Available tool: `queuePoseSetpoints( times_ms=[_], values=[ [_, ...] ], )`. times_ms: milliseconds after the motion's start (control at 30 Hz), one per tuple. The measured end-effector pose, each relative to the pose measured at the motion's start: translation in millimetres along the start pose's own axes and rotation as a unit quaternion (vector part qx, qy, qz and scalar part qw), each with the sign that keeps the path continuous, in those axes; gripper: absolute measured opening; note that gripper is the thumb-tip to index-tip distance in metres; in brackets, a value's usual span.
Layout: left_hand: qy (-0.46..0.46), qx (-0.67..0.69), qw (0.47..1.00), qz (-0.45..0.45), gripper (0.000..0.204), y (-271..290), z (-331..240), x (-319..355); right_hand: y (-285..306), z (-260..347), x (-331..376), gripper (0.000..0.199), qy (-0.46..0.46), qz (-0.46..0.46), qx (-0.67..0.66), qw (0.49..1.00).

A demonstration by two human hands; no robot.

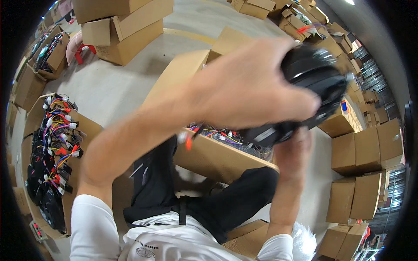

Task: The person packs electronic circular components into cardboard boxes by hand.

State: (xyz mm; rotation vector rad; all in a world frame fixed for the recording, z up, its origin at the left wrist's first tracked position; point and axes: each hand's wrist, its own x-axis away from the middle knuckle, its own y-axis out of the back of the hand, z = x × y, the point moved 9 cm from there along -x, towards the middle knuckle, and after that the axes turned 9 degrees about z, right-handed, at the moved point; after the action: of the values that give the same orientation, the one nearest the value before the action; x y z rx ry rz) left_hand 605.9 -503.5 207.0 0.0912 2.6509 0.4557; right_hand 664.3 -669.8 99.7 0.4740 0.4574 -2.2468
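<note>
A glossy black plastic housing (pixel 315 80), rounded and blurred by motion, is held up in front of me at the right. My left hand (pixel 257 82) grips it from the left, thumb across its near side. From below, my right hand (pixel 296 148) holds the same housing; its fingers are partly hidden and smeared. A white and red plug (pixel 187 142) dangles left of the housing; what it joins to is hidden. Under my hands stands an open cardboard box (pixel 213 158), with coloured wires (pixel 222 135) and clear wrapping inside.
On the left, an open carton (pixel 87 124) holds several black parts with coloured wires and plugs (pixel 56 143). Stacked cartons (pixel 126 39) stand at the far left. More cartons (pixel 365 148) line the right side. Bubble wrap (pixel 303 241) lies by my right elbow.
</note>
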Motion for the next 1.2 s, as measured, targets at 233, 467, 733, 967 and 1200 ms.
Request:
queuePoseSetpoints(
  times_ms=[233, 467, 733, 967, 1200],
  values=[
    [-0.216, 0.167, 0.908, 0.317, 0.052, -9, -29, -80, 59, 91, -71, 0.06, 0.079, -0.054, 0.131, 0.987],
    [-0.018, 0.102, 0.994, 0.044, 0.064, 2, 137, -49, 89, 39, -75, 0.062, -0.092, -0.064, 0.338, 0.934],
    [0.258, 0.001, 0.963, -0.075, 0.045, 56, 295, 27, 136, -123, -31, 0.058, -0.359, 0.022, 0.37, 0.857],
    [0.151, -0.24, 0.952, -0.113, 0.034, 59, 259, 34, 57, -327, 34, 0.055, -0.578, -0.055, -0.111, 0.807],
    [0.192, -0.318, 0.927, -0.044, 0.032, 59, 260, 49, 11, -397, 82, 0.051, -0.633, 0.016, -0.189, 0.75]
  ],
)
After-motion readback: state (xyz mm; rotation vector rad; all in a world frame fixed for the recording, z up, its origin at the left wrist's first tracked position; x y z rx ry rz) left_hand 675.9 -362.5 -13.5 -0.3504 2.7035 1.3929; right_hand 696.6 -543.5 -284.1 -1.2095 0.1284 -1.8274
